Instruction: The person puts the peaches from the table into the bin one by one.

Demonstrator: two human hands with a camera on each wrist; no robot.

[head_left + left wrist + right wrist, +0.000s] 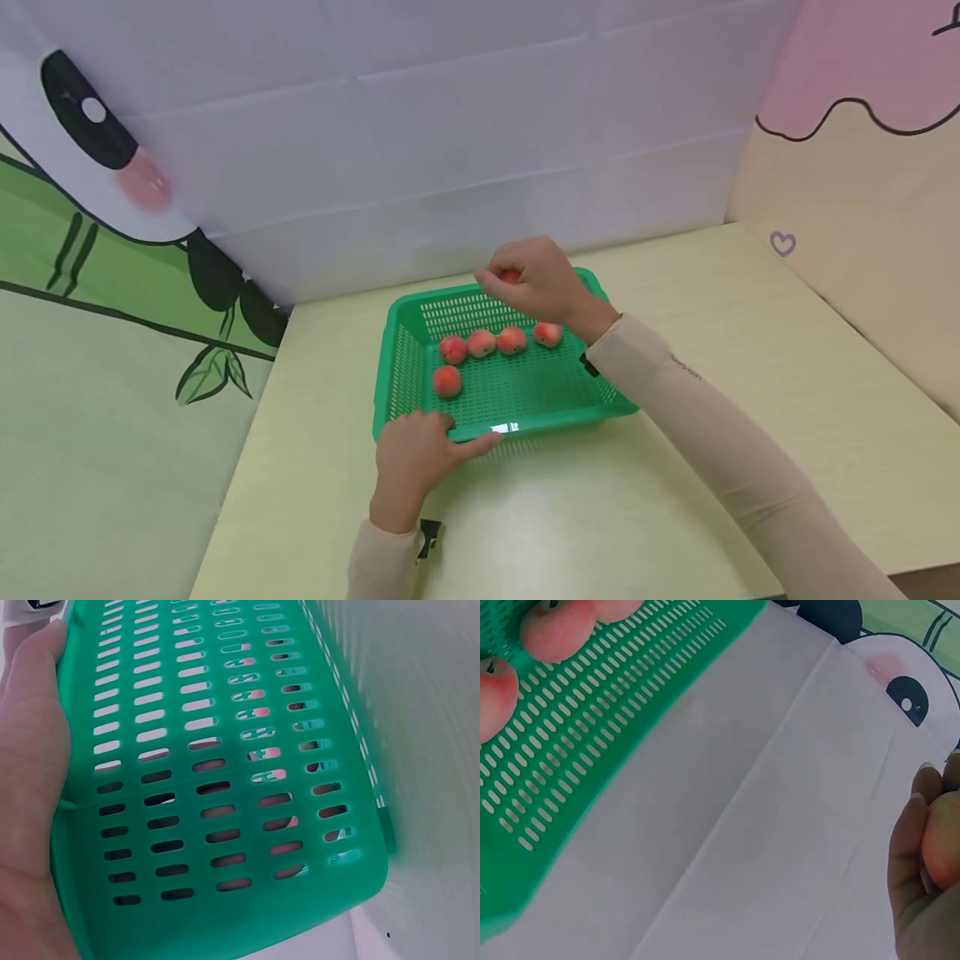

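A green plastic basket (570, 417) with slotted walls stands on the table. Inside lie several red-and-yellow peaches: one peach (447, 382) near the left, the others in a row behind it, ending with a peach (547, 334) farther right. My left hand (415, 454) grips the basket's near left corner, its thumb stretched along the rim; in the left wrist view, part of this hand (30, 787) shows beside the slotted wall. Raised above the basket's far side, my right hand (542, 279) holds a peach (943, 840), mostly hidden by the fingers in the head view.
The pale yellow table (750, 375) extends around the basket. Behind it hangs a white cloth backdrop (465, 150) with cartoon drawings, and a beige panel (862, 225) rises on the right. A glossy reflection lies on the table's near part.
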